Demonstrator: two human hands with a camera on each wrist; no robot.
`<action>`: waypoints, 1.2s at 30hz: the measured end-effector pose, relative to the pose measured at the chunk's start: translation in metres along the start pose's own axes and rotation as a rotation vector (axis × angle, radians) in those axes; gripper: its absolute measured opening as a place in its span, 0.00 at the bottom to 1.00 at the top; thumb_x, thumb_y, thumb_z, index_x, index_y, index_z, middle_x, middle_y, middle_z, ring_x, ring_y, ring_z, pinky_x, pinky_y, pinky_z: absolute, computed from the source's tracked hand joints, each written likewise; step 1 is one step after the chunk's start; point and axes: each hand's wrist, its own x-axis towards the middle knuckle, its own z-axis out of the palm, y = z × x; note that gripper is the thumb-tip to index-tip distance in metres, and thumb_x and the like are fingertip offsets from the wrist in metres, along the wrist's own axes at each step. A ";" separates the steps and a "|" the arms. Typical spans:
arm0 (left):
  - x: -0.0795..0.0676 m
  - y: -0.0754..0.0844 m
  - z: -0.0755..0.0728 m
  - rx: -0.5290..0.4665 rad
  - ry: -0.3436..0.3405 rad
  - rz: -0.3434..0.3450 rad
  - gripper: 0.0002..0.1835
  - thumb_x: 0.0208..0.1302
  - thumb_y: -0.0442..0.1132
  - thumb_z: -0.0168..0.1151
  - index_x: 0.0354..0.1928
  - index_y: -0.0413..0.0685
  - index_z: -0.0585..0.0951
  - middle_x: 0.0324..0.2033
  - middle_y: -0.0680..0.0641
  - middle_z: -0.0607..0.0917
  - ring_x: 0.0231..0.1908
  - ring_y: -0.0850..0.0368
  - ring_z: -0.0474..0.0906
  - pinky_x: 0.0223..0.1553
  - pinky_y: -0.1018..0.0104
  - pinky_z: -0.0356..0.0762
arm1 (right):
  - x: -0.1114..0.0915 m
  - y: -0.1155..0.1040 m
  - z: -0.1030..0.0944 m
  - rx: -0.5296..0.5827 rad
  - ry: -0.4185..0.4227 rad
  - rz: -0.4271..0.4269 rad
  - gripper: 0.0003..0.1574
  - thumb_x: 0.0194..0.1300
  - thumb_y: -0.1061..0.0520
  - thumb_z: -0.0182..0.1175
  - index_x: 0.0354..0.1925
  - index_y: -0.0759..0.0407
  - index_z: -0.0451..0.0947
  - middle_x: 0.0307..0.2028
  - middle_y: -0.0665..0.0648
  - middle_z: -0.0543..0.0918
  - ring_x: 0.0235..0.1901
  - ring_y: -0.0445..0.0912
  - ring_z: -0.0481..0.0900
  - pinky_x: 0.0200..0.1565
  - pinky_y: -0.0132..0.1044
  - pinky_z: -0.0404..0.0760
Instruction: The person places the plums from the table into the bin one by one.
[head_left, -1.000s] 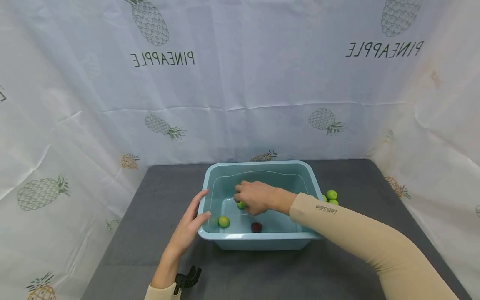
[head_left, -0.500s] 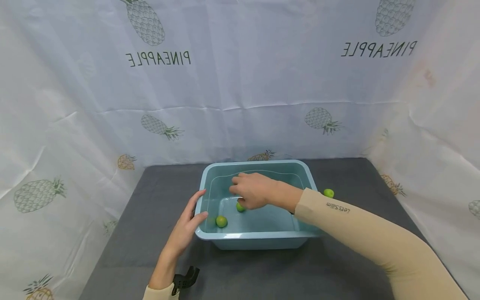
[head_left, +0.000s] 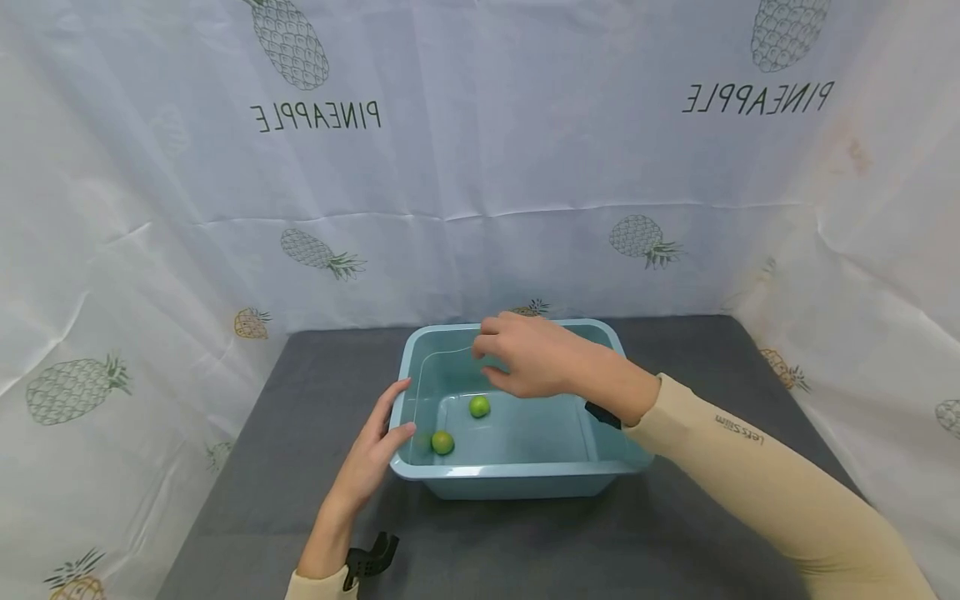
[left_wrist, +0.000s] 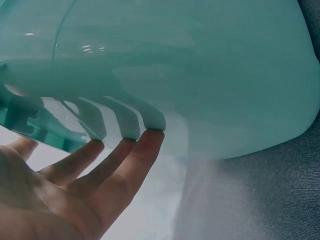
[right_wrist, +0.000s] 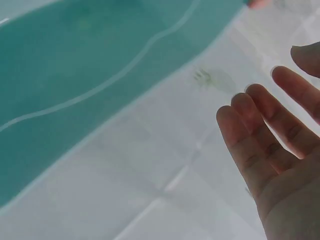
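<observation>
A light blue plastic basin (head_left: 525, 472) stands on a dark grey cloth. Inside it lie two small round green fruits that look like limes: one lime (head_left: 442, 442) near the left wall, the other lime (head_left: 479, 406) farther back. My left hand (head_left: 365, 462) rests at the basin's left side, thumb and forefinger at the rim. In the left wrist view its fingertips (left_wrist: 150, 137) touch the outer wall, fingers mostly straight. Over the basin's back part hangs my right hand (head_left: 536, 354), fingers loosely bent. The right wrist view shows that hand (right_wrist: 280, 155) holding nothing.
The dark grey cloth (head_left: 330, 367) covers the table around the basin. Behind and at both sides hangs a white curtain (head_left: 450, 167) with pineapple prints. My right sleeve (head_left: 765, 467) hides the area right of the basin.
My right hand has risen and shifted slightly right, away from the back lime. A dark red round thing in the basin and green fruits right of it are no longer visible. Left hand stays.
</observation>
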 end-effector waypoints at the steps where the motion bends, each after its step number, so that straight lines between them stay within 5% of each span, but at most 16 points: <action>1: 0.000 0.000 0.000 -0.001 0.000 0.000 0.31 0.77 0.38 0.52 0.78 0.60 0.58 0.77 0.40 0.54 0.68 0.31 0.63 0.57 0.39 0.67 | -0.003 0.000 -0.003 -0.003 0.022 -0.003 0.09 0.70 0.55 0.63 0.47 0.55 0.83 0.43 0.52 0.80 0.43 0.48 0.76 0.40 0.40 0.78; 16: 0.000 0.001 -0.001 -0.002 0.004 -0.003 0.31 0.77 0.38 0.52 0.78 0.61 0.58 0.77 0.41 0.53 0.69 0.33 0.62 0.57 0.41 0.68 | -0.045 0.003 -0.024 0.069 0.266 0.081 0.10 0.65 0.57 0.68 0.45 0.54 0.83 0.43 0.50 0.80 0.39 0.44 0.78 0.34 0.39 0.77; 25: 0.001 -0.001 0.000 -0.004 -0.015 0.028 0.31 0.78 0.39 0.51 0.78 0.58 0.58 0.78 0.40 0.53 0.70 0.34 0.60 0.58 0.40 0.65 | -0.078 0.010 -0.019 0.170 0.360 0.159 0.08 0.65 0.59 0.68 0.44 0.55 0.84 0.44 0.50 0.82 0.42 0.44 0.80 0.40 0.42 0.79; 36: 0.000 -0.001 0.001 -0.004 0.008 0.017 0.31 0.77 0.39 0.51 0.77 0.59 0.59 0.78 0.41 0.53 0.70 0.33 0.60 0.58 0.40 0.66 | -0.115 0.033 -0.001 0.208 0.541 0.151 0.16 0.58 0.69 0.69 0.43 0.55 0.83 0.41 0.48 0.82 0.40 0.42 0.79 0.42 0.39 0.79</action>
